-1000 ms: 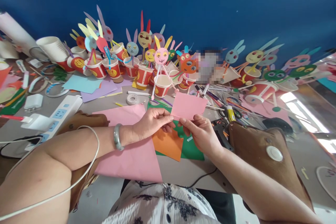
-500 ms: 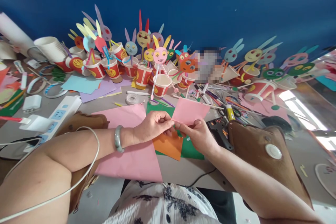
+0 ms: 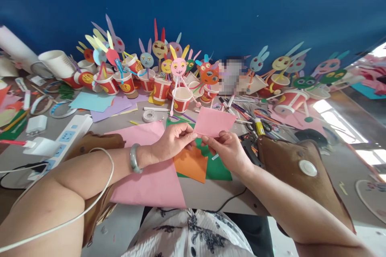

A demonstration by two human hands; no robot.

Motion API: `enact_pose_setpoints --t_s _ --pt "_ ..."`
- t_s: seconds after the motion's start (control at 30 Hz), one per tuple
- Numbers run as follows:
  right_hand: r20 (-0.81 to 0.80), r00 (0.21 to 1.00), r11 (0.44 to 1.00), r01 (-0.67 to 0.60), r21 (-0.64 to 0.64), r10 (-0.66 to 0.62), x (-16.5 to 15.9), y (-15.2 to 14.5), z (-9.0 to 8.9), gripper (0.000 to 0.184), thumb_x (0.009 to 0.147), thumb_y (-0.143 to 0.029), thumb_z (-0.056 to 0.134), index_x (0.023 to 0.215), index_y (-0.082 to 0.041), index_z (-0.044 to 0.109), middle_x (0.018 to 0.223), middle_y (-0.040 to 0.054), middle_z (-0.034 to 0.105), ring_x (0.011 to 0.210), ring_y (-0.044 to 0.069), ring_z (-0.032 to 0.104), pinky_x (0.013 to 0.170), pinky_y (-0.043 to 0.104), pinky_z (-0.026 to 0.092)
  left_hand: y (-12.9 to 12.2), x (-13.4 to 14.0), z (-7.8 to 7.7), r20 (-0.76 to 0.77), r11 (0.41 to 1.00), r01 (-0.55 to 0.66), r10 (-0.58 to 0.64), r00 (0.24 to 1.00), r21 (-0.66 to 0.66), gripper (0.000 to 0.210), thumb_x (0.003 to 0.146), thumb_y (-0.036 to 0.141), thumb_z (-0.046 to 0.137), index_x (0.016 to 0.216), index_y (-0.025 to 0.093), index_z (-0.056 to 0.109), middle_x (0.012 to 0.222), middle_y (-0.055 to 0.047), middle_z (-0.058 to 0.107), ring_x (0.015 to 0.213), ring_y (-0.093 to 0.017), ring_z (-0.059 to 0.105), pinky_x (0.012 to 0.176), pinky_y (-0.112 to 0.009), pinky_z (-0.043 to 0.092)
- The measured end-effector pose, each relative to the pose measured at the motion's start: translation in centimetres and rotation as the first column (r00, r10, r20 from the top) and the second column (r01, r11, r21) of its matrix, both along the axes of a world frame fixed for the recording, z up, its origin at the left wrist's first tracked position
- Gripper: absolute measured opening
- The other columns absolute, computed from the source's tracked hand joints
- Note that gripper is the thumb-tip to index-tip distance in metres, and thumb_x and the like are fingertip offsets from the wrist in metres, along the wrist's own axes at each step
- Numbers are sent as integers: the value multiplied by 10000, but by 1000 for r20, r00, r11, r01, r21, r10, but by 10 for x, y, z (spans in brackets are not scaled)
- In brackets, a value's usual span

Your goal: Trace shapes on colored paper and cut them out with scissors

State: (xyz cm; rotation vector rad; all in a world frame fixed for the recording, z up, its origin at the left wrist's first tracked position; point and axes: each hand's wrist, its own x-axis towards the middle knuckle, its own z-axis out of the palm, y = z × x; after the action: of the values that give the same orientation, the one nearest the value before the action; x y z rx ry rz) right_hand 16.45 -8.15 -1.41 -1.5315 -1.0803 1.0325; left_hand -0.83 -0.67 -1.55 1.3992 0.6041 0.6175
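Pinching the pink paper rectangle (image 3: pixel 214 122), one o'clock from the orange paper (image 3: pixel 190 166), my remote left hand (image 3: pixel 176 139) and right hand (image 3: pixel 226 147) grip its near edge; I judge it light, easily creased, best edge-held.

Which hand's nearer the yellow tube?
Right. The right hand, holding the small pink paper, is left of the yellow tube and closer to the body; the left hand is farther left, at the paper's lower left corner.
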Motion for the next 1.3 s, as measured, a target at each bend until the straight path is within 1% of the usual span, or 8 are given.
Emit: enact_pose_setpoints --t_s 0.17,0.37,0.6,0.97,1.03,1.07,1.23,1.3 --pt "-81 993 995 93 24 -91 -1 2 -5 582 539 -548 879 521 -200 413 516 17 625 389 62 396 364 225 278 -2 0 -2 6 998 -51 51 999 48 282 869 423 617 792 159 554 695 3 617 603 -100 614 594 -230 524" --pt "-40 999 998 -11 59 13 -5 0 -4 442 642 -553 816 626 -134 679 567 34 643 415 77 435 395 240 342 0 3 -2 48 999 5 -2 999 -47 373 760 495 726 773 149 587 674 10 615 595 -98 600 580 -228 500" --pt "40 989 988 -145 49 143 2 6 1 470 752 -607 711 743 -137 707 531 11 607 436 97 469 430 242 383 6 0 4 12 998 -52 53 999 -42 381 756 521 719 723 162 597 678 -9 663 619 -111 615 616 -238 509" --pt "188 974 991 -131 31 123 -11 4 10 500 770 -654 645 642 -192 503 553 -16 571 435 93 474 421 231 368 5 2 0 67 999 -48 49 997 -16 388 721 511 757 789 142 660 650 -5 643 581 -109 601 590 -248 510" --pt "466 875 991 -134 -20 128 8 8 16 482 807 -608 636 611 -187 508 545 -17 570 468 98 492 462 232 380 8 2 0 86 997 -83 83 993 -11 360 730 485 758 793 144 663 663 -2 646 579 -102 602 591 -242 506" --pt "657 746 993 -97 -59 112 22 11 20 473 811 -584 652 596 -180 534 544 -18 568 506 101 507 502 230 389 10 1 1 93 994 -108 109 990 -15 350 724 474 765 793 146 661 658 5 642 573 -99 601 587 -239 504" --pt "844 524 971 239 -13 -117 118 23 38 268 728 -252 829 616 -117 626 669 83 632 797 216 622 697 329 435 12 0 5 87 989 -137 142 986 -58 382 683 494 779 719 146 627 627 7 630 547 -101 595 562 -244 501" --pt "861 454 929 366 55 -230 151 24 37 202 794 -248 782 811 -71 687 874 140 681 910 250 647 784 386 490 11 1 7 70 989 -127 132 989 -71 409 667 520 778 714 144 623 621 3 630 538 -104 594 551 -248 496"
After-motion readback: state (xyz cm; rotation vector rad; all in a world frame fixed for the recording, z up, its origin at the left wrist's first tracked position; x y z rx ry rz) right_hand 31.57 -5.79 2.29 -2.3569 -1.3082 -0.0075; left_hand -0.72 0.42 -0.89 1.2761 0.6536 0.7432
